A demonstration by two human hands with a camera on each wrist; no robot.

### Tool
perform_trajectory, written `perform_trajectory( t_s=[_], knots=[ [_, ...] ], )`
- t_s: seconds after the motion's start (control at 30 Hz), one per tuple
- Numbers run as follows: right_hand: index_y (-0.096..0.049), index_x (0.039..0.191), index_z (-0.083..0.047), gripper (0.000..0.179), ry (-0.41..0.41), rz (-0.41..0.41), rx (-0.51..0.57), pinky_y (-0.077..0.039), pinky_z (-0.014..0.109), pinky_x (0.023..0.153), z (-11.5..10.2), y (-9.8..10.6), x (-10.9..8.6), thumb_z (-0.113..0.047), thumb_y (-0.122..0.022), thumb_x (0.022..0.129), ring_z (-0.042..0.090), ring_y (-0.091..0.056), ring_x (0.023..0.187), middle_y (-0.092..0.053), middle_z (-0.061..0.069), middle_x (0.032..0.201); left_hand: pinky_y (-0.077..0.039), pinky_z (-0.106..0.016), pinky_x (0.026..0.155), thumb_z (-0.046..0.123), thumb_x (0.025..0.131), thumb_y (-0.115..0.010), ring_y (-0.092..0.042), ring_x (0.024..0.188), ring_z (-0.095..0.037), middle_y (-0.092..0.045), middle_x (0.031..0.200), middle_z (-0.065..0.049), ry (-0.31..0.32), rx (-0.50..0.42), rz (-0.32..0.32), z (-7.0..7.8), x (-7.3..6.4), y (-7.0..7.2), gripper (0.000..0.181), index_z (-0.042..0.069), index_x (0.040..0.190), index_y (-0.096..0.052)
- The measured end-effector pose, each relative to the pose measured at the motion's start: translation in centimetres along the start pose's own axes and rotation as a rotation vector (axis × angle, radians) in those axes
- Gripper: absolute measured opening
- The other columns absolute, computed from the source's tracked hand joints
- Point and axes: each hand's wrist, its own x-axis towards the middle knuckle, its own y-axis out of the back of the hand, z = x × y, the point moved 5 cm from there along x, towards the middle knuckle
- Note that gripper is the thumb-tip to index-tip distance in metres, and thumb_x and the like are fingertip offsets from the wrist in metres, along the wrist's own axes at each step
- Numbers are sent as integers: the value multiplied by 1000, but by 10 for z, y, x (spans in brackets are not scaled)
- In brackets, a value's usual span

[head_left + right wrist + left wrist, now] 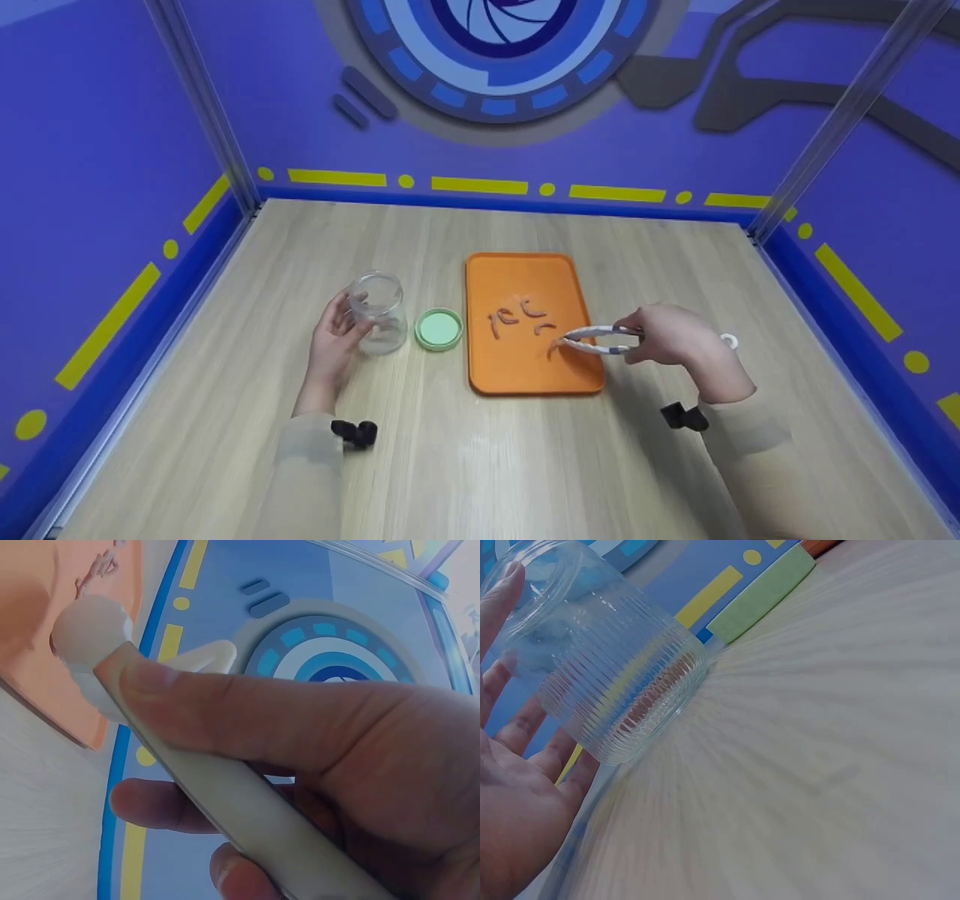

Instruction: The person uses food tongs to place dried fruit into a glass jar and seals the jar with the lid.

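White tongs (pixel 600 330) sit pinched in my right grip (pixel 671 334), and their tips come together at a thin, worm-like piece (pixel 553 346) on the orange tray (pixel 517 373); whether they have it firmly I cannot tell. Light, even pressure should serve best, I judge, so it neither slips nor squashes. Four similar pieces (pixel 510 321) lie apart on the same tray. My left grip (pixel 337 345) holds the clear glass jar (pixel 383 322) upright, its mouth uncovered; I make out nothing certain inside, though a brownish band shows through its ribbed wall. The green lid (pixel 439 330) lies on the table (pixel 420 457) between jar and tray
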Motion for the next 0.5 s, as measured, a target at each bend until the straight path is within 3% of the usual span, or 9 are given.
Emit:
perform_trajectory(
  t_s=[0.5],
  knots=[
    [-74, 126, -14, 45, 66, 96, 50, -46, 27, 59, -10, 6, -2, -14, -86, 82, 16, -57, 70, -72, 2, 83, -48, -16, 110, 12, 95, -74, -45, 142, -16, -46, 158, -4, 30, -48, -11, -1, -1, 0, 72, 19, 156, -36]
  ],
)
